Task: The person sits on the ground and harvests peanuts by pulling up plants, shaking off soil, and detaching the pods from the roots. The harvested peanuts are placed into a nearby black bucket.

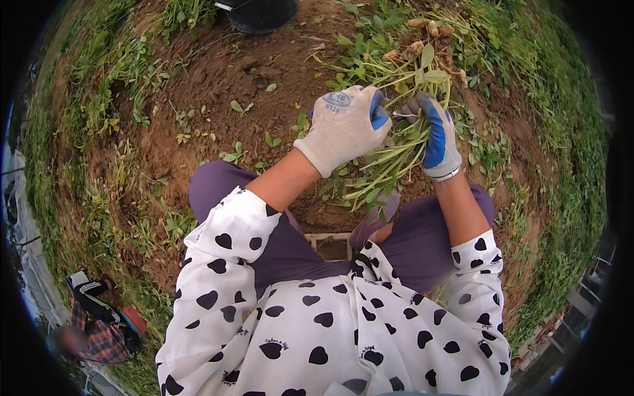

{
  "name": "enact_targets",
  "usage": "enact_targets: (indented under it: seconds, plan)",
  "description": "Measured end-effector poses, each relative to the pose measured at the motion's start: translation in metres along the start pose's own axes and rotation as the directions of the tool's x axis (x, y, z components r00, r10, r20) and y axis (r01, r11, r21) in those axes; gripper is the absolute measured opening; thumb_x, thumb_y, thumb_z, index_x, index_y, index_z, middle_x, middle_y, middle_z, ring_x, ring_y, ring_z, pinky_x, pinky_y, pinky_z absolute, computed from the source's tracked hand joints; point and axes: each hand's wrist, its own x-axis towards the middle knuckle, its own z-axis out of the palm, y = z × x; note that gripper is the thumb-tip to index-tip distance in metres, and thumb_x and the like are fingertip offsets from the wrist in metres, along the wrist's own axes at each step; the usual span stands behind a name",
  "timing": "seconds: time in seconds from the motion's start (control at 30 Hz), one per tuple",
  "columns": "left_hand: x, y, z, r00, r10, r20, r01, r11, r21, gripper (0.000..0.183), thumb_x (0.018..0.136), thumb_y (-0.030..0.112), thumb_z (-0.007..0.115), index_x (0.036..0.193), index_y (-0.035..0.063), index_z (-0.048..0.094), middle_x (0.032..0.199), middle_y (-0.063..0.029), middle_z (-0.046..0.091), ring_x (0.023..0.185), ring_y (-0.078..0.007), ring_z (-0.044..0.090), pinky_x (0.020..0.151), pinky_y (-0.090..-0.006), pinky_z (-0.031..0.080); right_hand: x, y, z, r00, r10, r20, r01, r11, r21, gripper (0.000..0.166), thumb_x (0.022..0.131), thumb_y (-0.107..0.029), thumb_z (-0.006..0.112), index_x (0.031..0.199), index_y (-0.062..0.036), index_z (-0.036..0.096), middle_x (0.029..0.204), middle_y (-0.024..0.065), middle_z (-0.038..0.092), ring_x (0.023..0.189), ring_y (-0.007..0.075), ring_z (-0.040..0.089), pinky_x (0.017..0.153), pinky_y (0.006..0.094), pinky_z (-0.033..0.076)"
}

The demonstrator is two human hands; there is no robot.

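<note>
My left hand (351, 121), in a pale knit work glove with a blue coated palm, has its fingers curled at the stems of a peanut plant; whether it grips them is hidden by the back of the glove. In my right hand (436, 131), gloved alike, is a bunch of green peanut plants (396, 161), held by the stems. The leafy ends hang towards my feet. Beyond my hands, at the upper right, peanut pods (413, 49) and roots show on the plants, over more greenery.
A black bucket (262, 15) stands on the brown soil (223, 84) at the top. Pulled plants (114, 74) lie at the left, and dense greenery (569, 148) grows at the right. Between my legs is a crate-like seat (330, 236). Another person (104, 321) sits at the lower left.
</note>
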Motion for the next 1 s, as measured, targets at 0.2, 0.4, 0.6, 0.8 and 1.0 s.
enact_targets:
  seconds: [0.2, 0.4, 0.6, 0.8, 1.0]
  plan:
    - [0.018, -0.032, -0.030, 0.936, -0.298, 0.184, 0.289, 0.358, -0.888, 0.018, 0.091, 0.021, 0.058, 0.095, 0.0041, 0.063, 0.071, 0.0038, 0.054, 0.055, -0.0025, 0.047, 0.044, -0.0181, 0.035, 0.004, -0.006, -0.019, 0.970, -0.023, 0.243, 0.003, 0.997, 0.081, 0.013, 0.092, -0.017, 0.055, 0.097, -0.0049, 0.056, 0.077, -0.0002, 0.053, 0.066, 0.0114, 0.050, 0.067, 0.0299, 0.051]
    - [0.023, -0.028, -0.038, 0.932, -0.205, 0.300, 0.326, 0.109, -0.939, 0.025, 0.089, 0.027, 0.065, 0.103, 0.0082, 0.058, 0.082, -0.0001, 0.061, 0.058, -0.0031, 0.051, 0.044, -0.0150, 0.034, -0.012, -0.004, -0.008, 0.987, -0.044, 0.155, 0.099, 0.923, -0.372, 0.027, 0.089, -0.019, 0.061, 0.107, 0.0000, 0.057, 0.089, 0.0046, 0.062, 0.075, 0.0127, 0.059, 0.068, 0.0270, 0.050]
    - [0.027, -0.033, -0.006, 0.990, -0.135, 0.039, 0.113, 0.604, -0.789, 0.036, 0.081, 0.014, 0.072, 0.110, 0.0012, 0.055, 0.094, -0.0033, 0.060, 0.080, -0.0084, 0.057, 0.071, -0.0237, 0.049, -0.014, 0.001, 0.014, 0.960, -0.129, 0.247, 0.248, 0.798, -0.549, 0.032, 0.087, -0.017, 0.066, 0.112, -0.0010, 0.056, 0.096, 0.0048, 0.064, 0.082, 0.0121, 0.059, 0.072, 0.0272, 0.050]
    - [0.015, -0.042, -0.033, 0.996, 0.087, -0.003, -0.081, 0.914, -0.396, 0.029, 0.077, 0.009, 0.072, 0.102, 0.0002, 0.061, 0.098, -0.0031, 0.062, 0.086, -0.0096, 0.058, 0.077, -0.0266, 0.049, -0.006, -0.006, -0.001, 0.970, -0.115, 0.212, 0.228, 0.732, -0.642, 0.031, 0.085, -0.009, 0.065, 0.112, 0.0003, 0.055, 0.097, 0.0054, 0.064, 0.082, 0.0113, 0.059, 0.074, 0.0265, 0.049]
    - [0.007, -0.065, -0.053, 0.932, 0.275, 0.235, 0.034, 0.581, -0.813, 0.047, 0.081, 0.033, 0.071, 0.113, 0.0010, 0.061, 0.090, -0.0012, 0.062, 0.078, -0.0101, 0.058, 0.069, -0.0244, 0.048, -0.013, -0.011, -0.001, 0.940, 0.007, 0.341, 0.243, 0.686, -0.686, 0.031, 0.085, -0.009, 0.064, 0.113, 0.0006, 0.055, 0.096, 0.0048, 0.064, 0.080, 0.0111, 0.058, 0.075, 0.0262, 0.049]
